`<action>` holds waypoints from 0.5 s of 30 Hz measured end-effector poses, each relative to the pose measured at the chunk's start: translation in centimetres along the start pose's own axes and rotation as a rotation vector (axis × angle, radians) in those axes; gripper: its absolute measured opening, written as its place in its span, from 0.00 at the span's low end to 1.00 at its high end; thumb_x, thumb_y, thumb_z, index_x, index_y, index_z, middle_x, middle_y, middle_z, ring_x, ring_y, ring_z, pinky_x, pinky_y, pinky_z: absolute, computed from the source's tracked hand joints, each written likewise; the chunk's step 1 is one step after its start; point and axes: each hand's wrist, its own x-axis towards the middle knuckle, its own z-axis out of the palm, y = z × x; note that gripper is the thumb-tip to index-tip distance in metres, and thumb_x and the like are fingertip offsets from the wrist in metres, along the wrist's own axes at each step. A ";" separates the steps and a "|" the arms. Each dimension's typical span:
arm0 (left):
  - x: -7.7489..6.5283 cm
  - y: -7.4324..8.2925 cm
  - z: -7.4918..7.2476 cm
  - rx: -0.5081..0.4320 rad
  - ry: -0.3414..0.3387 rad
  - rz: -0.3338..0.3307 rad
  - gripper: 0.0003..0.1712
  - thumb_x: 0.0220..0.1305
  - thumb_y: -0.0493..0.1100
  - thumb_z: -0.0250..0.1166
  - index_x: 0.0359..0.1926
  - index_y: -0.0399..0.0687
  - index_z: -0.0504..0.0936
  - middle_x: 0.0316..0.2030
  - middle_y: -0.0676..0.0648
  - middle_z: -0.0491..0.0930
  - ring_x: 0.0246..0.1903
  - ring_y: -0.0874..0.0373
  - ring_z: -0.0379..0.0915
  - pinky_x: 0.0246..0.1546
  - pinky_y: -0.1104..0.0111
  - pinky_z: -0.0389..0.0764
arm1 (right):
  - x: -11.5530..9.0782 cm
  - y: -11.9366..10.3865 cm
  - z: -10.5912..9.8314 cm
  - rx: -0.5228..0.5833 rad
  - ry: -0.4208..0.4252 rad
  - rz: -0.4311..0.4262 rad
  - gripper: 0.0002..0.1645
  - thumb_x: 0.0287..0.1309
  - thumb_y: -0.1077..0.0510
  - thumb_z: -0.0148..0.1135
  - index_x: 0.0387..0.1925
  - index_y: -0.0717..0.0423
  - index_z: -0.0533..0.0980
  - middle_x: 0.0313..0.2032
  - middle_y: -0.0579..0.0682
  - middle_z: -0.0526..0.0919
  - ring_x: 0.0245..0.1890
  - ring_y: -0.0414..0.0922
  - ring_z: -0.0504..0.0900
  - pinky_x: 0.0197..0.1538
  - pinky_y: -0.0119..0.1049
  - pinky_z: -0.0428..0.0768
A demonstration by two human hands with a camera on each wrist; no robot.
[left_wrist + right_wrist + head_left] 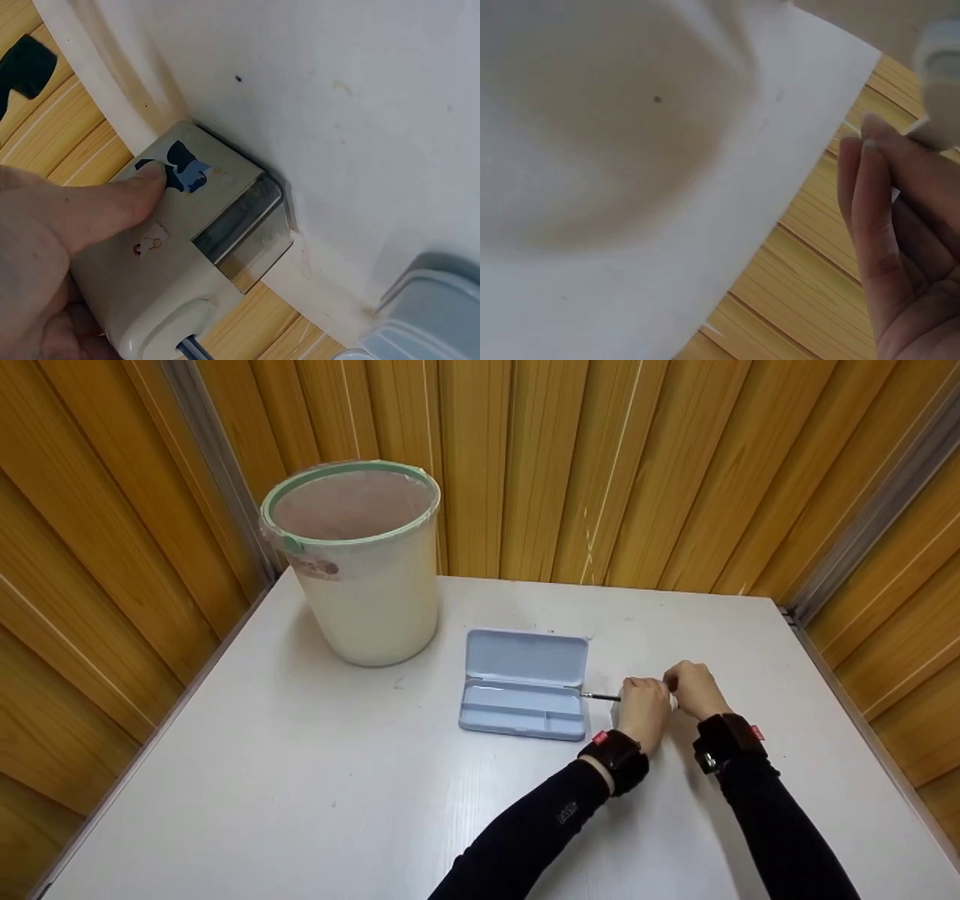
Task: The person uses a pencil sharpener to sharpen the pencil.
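A cream desktop pencil sharpener (172, 247) with dark blue stickers and a clear shavings window lies under my left hand (643, 711). In the left wrist view the thumb (112, 206) presses on its top and the other fingers wrap beneath. A dark pencil (602, 697) sticks out of the sharpener's front, toward the pencil case. My right hand (696, 690) is at the sharpener's back side. In the right wrist view its thumb and fingertips (870, 131) pinch together at the crank, which the fingers mostly hide.
A light blue pencil case (526, 656) lies with its lid up, left of the hands, close to the pencil's end. Behind it to the left stands a tall whitish bin (367, 607) with a green rim and plastic liner. Wood-patterned panels (555, 472) border the white table (300, 780).
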 end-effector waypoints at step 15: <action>0.2 -0.2 -0.4 0.006 -0.033 0.019 0.16 0.71 0.47 0.46 0.46 0.62 0.81 0.41 0.61 0.83 0.38 0.67 0.76 0.33 0.74 0.66 | -1.1 0.9 1.2 0.003 -0.098 -0.033 0.09 0.36 0.70 0.72 0.26 0.70 0.83 0.23 0.60 0.85 0.22 0.43 0.72 0.31 0.39 0.75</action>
